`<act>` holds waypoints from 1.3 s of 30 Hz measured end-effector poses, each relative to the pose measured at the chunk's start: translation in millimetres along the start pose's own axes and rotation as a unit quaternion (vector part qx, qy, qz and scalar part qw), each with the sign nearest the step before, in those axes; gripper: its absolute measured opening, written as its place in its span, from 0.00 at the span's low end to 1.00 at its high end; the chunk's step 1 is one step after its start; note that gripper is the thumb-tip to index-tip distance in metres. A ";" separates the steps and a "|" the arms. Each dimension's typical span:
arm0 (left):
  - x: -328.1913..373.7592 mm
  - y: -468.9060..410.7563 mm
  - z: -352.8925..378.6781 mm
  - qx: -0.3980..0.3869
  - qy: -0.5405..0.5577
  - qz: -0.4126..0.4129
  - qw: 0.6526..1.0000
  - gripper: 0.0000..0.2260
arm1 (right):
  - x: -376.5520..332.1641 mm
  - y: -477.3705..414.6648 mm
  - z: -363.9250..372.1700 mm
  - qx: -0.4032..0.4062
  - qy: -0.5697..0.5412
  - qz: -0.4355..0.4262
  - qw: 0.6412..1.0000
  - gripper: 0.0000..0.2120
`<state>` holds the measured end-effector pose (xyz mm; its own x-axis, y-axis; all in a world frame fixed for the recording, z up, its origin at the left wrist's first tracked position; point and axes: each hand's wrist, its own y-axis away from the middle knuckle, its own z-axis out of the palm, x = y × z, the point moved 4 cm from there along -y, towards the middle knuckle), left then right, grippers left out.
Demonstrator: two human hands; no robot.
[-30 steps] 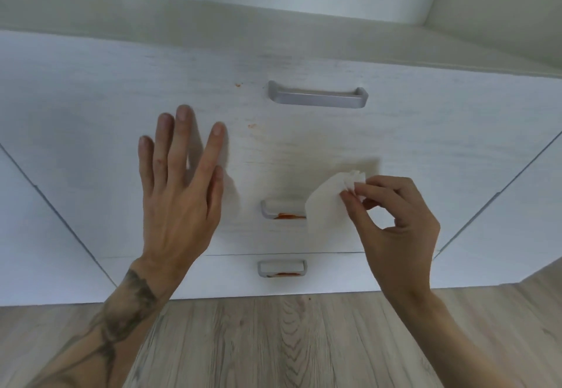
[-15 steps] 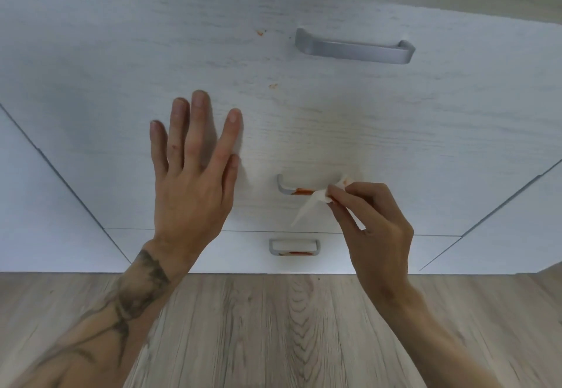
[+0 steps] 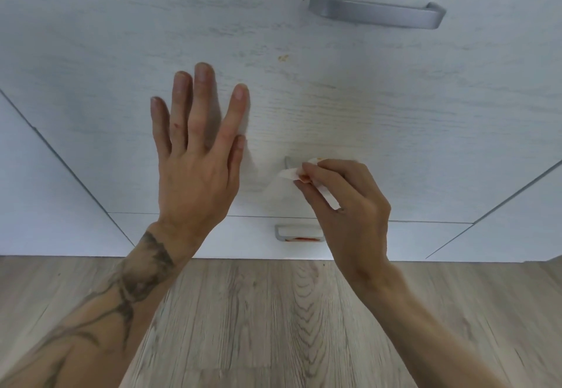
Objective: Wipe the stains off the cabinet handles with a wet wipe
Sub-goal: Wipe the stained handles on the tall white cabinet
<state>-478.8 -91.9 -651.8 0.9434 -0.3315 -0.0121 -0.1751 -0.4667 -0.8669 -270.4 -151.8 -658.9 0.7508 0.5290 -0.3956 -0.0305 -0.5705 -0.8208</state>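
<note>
My right hand (image 3: 346,205) pinches a white wet wipe (image 3: 292,173) with red-orange smears on it and presses it against the middle cabinet handle (image 3: 287,161); only that handle's left end shows, the rest is hidden by the wipe and my fingers. My left hand (image 3: 197,156) lies flat with fingers spread on the white drawer front (image 3: 395,107), left of that handle. The top grey handle (image 3: 377,13) looks free of stain. The bottom handle (image 3: 296,233) carries a red stain along its lower edge.
Two small orange specks (image 3: 282,57) mark the drawer front between the top and middle handles. White cabinet panels (image 3: 45,193) flank the drawers on both sides. Light wood-look flooring (image 3: 273,326) runs below the cabinet.
The view has tilted down and closer to the drawers. My right hand brought the wipe onto the middle handle and slid left along it; the wipe now shows red smears. My left hand stayed flat.
</note>
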 end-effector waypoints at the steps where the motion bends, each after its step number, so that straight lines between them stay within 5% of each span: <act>1: -0.1 -0.2 0.2 0.000 0.002 0.000 1.000 0.26 | -0.7 -1.0 2.0 0.000 0.003 0.001 1.000 0.07; 39: 1.1 -1.7 -0.4 -0.001 0.020 -0.006 1.000 0.24 | 28.1 -11.4 -37.2 -0.051 0.044 -0.019 0.998 0.05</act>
<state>-477.6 -91.7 -650.2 0.9337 -0.3576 0.0182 -0.1643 -0.4729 -0.8657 -224.4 -153.7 -645.3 0.8050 0.4968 -0.3244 0.0624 -0.6146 -0.7864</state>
